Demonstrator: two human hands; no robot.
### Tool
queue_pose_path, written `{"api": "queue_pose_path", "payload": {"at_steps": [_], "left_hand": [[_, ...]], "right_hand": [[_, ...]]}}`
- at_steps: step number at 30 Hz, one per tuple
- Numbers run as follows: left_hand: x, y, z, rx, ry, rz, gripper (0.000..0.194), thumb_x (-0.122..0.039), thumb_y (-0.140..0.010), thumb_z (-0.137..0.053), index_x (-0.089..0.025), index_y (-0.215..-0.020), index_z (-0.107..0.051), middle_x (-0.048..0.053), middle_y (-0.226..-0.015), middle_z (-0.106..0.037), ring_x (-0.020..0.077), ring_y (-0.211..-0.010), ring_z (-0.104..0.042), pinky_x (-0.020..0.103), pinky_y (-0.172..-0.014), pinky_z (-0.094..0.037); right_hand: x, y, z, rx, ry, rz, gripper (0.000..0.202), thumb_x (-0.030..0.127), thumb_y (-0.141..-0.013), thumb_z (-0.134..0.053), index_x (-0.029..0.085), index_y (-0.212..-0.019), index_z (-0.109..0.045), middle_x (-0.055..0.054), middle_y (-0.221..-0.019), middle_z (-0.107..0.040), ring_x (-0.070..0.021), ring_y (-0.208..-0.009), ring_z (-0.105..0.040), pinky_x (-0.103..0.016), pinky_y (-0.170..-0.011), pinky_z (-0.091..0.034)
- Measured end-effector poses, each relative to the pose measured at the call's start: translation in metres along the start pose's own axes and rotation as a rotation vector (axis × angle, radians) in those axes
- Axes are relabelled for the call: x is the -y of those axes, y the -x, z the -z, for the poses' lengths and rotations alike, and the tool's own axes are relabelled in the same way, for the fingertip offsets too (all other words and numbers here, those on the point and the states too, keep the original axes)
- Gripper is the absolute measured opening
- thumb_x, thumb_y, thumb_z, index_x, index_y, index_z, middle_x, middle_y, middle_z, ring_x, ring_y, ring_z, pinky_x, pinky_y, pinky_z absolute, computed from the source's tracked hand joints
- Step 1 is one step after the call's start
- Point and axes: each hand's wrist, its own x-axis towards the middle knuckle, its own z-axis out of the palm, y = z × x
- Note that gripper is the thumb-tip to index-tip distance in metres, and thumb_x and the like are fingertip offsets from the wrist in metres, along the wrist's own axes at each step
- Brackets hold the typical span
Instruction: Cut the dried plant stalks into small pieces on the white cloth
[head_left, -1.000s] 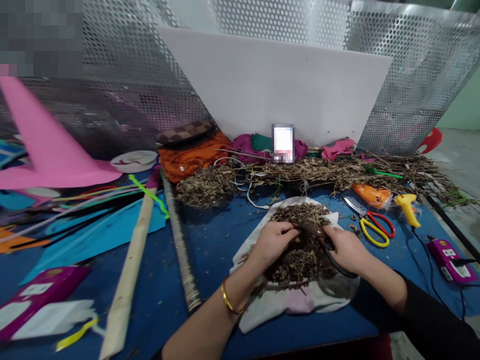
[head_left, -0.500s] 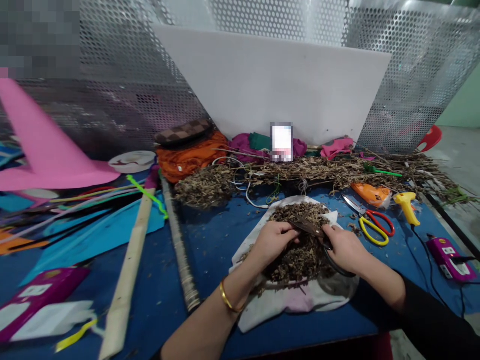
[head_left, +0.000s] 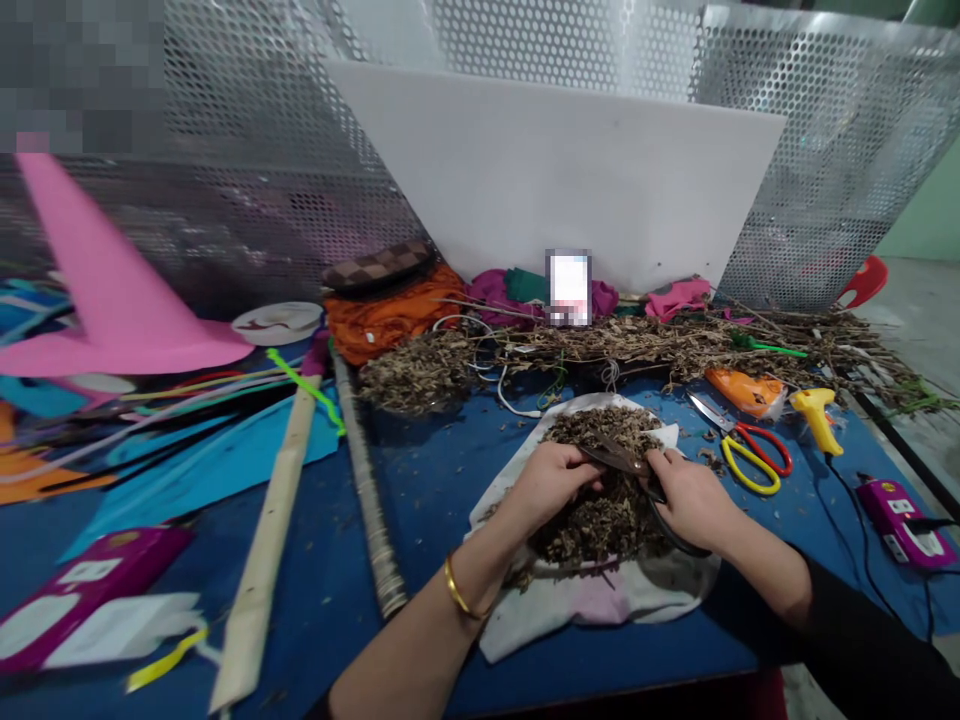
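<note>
My right hand (head_left: 691,500) grips the handles of dark scissors (head_left: 616,458), whose blades point left over a heap of dried, crumbled leaves (head_left: 589,530). Close by the blade tips, my left hand (head_left: 551,487) is closed in a pinch just above the heap. What its fingers hold is hidden. Under the leaves lies a white cloth (head_left: 525,628), spread on the blue table (head_left: 431,490), with a pinkish patch on its near side. A gold bangle circles my left wrist.
Red-and-yellow scissors (head_left: 750,458), a yellow glue gun (head_left: 816,415) and a purple power strip (head_left: 904,525) with cables lie right. Dried twigs (head_left: 660,345) line the back. Left are a wooden stick (head_left: 274,540), a wrapped rod (head_left: 367,500) and a pink cone hat (head_left: 97,280).
The view has shifted slightly, so most things sit a little further right. Both hands and the dark scissors keep nearly the same place over the leaves.
</note>
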Motion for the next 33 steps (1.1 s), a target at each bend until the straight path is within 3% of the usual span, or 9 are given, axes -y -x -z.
{"api": "queue_pose_path", "payload": {"at_steps": [9,12,16,25,33], "left_hand": [[-0.002,0.000,0.005,0.000,-0.033,0.016,0.025,-0.034,-0.067,-0.056,-0.013,-0.054,-0.063,-0.004,-0.035,-0.043,0.0073,-0.037,-0.034,0.021,-0.042,-0.025],[-0.002,-0.001,0.007,0.004,-0.042,0.007,0.026,-0.034,-0.067,-0.056,-0.013,-0.054,-0.063,-0.002,-0.040,-0.050,0.0069,-0.038,-0.036,0.021,-0.043,-0.027],[0.001,-0.004,0.009,0.008,0.010,-0.019,0.028,-0.035,-0.067,-0.056,-0.011,-0.071,-0.068,0.002,-0.058,-0.062,0.0069,-0.040,-0.039,0.020,-0.042,-0.029],[0.002,-0.002,0.001,-0.060,0.060,-0.042,0.026,-0.028,-0.067,-0.056,-0.013,-0.083,-0.069,0.002,-0.063,-0.065,0.0084,-0.044,-0.043,0.020,-0.043,-0.032],[0.004,-0.002,-0.006,-0.054,0.087,-0.016,0.021,-0.030,-0.067,-0.058,-0.011,-0.068,-0.069,0.002,-0.055,-0.062,0.0073,-0.042,-0.038,0.020,-0.042,-0.028]], "right_hand": [[-0.001,-0.002,0.000,0.059,-0.003,-0.009,0.020,0.026,-0.083,-0.042,0.020,-0.102,-0.044,-0.006,-0.090,-0.058,-0.0177,-0.078,-0.057,-0.024,-0.060,-0.031],[-0.003,-0.002,0.000,0.064,-0.004,0.001,0.024,0.023,-0.081,-0.044,0.020,-0.104,-0.045,-0.006,-0.093,-0.058,-0.0175,-0.079,-0.057,-0.024,-0.060,-0.030],[-0.005,-0.001,0.002,-0.005,-0.030,-0.022,0.027,0.028,-0.082,-0.043,0.020,-0.108,-0.043,-0.006,-0.098,-0.057,-0.0174,-0.080,-0.056,-0.024,-0.062,-0.031],[-0.002,0.001,0.010,0.014,-0.090,-0.018,0.032,0.030,-0.083,-0.044,0.021,-0.113,-0.043,-0.006,-0.102,-0.056,-0.0175,-0.082,-0.056,-0.024,-0.064,-0.030],[-0.001,0.002,0.006,0.030,-0.071,-0.003,0.019,0.029,-0.084,-0.042,0.021,-0.101,-0.047,-0.004,-0.092,-0.058,-0.0163,-0.077,-0.055,-0.024,-0.062,-0.029]]}}
